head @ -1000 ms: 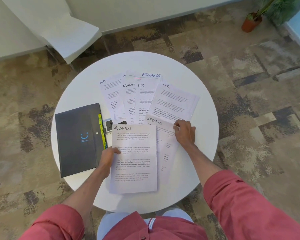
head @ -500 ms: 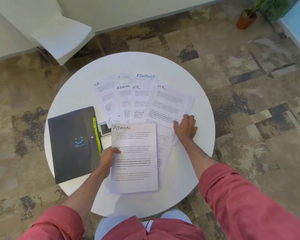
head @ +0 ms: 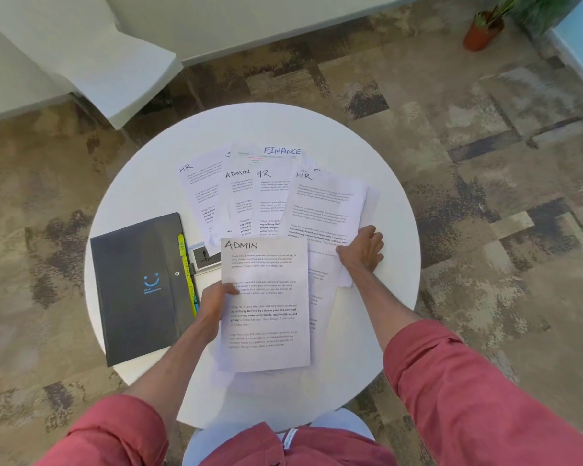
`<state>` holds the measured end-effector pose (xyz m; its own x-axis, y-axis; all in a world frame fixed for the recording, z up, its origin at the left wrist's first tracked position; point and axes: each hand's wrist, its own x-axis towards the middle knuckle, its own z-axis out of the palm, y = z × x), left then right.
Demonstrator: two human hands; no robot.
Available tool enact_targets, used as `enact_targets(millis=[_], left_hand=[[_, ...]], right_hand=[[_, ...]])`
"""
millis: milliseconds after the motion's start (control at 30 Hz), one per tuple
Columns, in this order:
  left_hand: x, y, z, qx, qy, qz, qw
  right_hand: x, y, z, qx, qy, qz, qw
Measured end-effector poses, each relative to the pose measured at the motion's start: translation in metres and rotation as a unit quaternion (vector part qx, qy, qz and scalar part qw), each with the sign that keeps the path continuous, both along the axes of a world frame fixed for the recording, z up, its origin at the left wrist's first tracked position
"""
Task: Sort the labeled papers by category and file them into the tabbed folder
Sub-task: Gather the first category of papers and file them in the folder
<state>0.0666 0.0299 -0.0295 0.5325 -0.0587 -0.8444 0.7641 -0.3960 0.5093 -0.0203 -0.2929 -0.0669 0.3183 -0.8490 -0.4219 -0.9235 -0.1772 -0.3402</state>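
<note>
At the near middle of the round white counter (head: 387, 334), the left hand (head: 216, 301) pinches the left edge of the near ADMIN sheet (head: 266, 307), thumb on top and fingers hidden beneath the paper. The sheet's near end reaches the counter's near edge. Another sheet (head: 318, 290) shows from under its right side, its label covered.

Toward the right edge, the right hand (head: 362, 252) lies with bent fingers on the near right corner of the right HR sheet (head: 323, 206) and the paper under it. I cannot tell if it grips the corner or only presses it down.

Across the middle of the counter the other papers overlap in a fan: the left HR sheet (head: 199, 186), the far ADMIN sheet (head: 238, 193), the middle HR sheet (head: 271, 196), and the FINANCE sheet (head: 281, 151) showing farthest back.

At the left edge lies the dark grey folder (head: 138, 287), closed, its near left corner past the rim, with yellow tabs (head: 182, 253) along its right side. A small socket plate (head: 202, 255) sits between the tabs and the near ADMIN sheet.

On the patterned carpet beyond stand a white chair (head: 115, 68) and a potted plant (head: 482, 31).
</note>
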Motion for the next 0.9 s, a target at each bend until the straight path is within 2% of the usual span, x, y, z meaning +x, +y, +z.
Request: enact_targets(millis=[200, 567, 733, 900], left_hand=[[-0.002, -0.008, 0.001, -0.011, -0.003, 0.003, 1.0], [-0.01, -0.012, 0.005, -0.024, -0.01, -0.003, 1.0], [-0.011, -0.009, 0.005, -0.024, -0.013, -0.005, 1.0], [-0.014, -0.004, 0.004, -0.02, -0.012, 0.007, 1.0]], right_hand=[[-0.024, -0.007, -0.01, 0.048, -0.113, -0.008, 0.992], [-0.057, 0.002, -0.001, 0.063, -0.124, 0.025, 0.99], [-0.057, 0.008, 0.005, 0.009, -0.1, 0.013, 0.995], [-0.055, 0.018, 0.012, -0.041, -0.127, -0.005, 0.991]])
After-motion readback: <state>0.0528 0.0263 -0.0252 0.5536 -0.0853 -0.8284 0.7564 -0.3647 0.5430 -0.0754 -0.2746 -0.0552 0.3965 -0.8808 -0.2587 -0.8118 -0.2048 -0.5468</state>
